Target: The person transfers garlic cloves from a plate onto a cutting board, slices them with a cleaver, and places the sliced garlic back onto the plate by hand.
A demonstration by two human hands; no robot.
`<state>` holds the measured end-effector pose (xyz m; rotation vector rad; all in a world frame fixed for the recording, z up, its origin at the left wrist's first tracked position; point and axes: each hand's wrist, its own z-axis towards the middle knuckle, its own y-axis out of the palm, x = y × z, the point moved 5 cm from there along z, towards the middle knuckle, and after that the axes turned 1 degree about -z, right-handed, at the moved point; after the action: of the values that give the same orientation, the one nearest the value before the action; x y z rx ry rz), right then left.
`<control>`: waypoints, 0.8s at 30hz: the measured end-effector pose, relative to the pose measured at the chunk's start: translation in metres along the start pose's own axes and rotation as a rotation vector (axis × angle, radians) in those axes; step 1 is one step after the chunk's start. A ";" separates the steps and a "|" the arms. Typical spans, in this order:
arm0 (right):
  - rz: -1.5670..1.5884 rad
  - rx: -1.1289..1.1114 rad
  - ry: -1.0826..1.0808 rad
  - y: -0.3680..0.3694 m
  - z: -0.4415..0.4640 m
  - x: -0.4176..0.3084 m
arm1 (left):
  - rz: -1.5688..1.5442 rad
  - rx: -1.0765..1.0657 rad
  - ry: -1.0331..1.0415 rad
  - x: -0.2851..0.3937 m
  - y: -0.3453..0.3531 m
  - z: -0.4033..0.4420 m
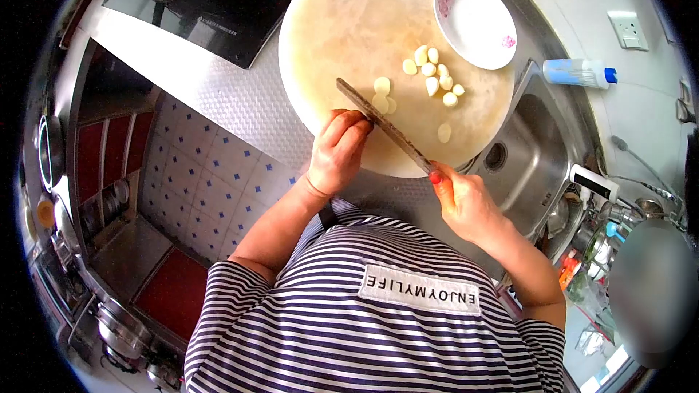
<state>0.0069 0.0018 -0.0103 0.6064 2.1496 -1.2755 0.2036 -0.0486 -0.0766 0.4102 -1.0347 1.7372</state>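
A knife point(386, 127) lies slantwise over the round cutting board point(335, 14). My right hand point(466, 202) is wrapped round its handle end, at the board's near edge. Beside the blade, my left hand point(341, 147) has its fingers bent together against the blade's left side; what they hold is hidden. Several pale slices point(382, 86) lie just right of the blade, and one slice point(445, 132) is farther right. Several whole peeled cloves point(432, 86) sit in a loose group toward the board's right. A white bowl point(477, 25) with pink marks stands at the board's upper right.
The metal sink point(535, 145) adjoins the board on the right, with a blue-capped bottle point(579, 73) behind it. A black stove point(196, 18) is at the upper left. Dishes and utensils crowd the right side. A wall socket point(628, 30) is at the upper right.
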 end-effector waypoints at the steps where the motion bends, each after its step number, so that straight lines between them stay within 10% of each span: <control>1: 0.008 0.049 -0.062 -0.001 0.001 0.000 | 0.002 0.002 0.002 0.000 0.001 0.000; 24: 0.100 -0.014 0.028 -0.018 -0.012 -0.006 | 0.018 0.004 0.034 0.000 0.000 0.001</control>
<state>-0.0025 0.0037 0.0098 0.7196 2.1212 -1.2043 0.2031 -0.0497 -0.0763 0.3739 -1.0134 1.7571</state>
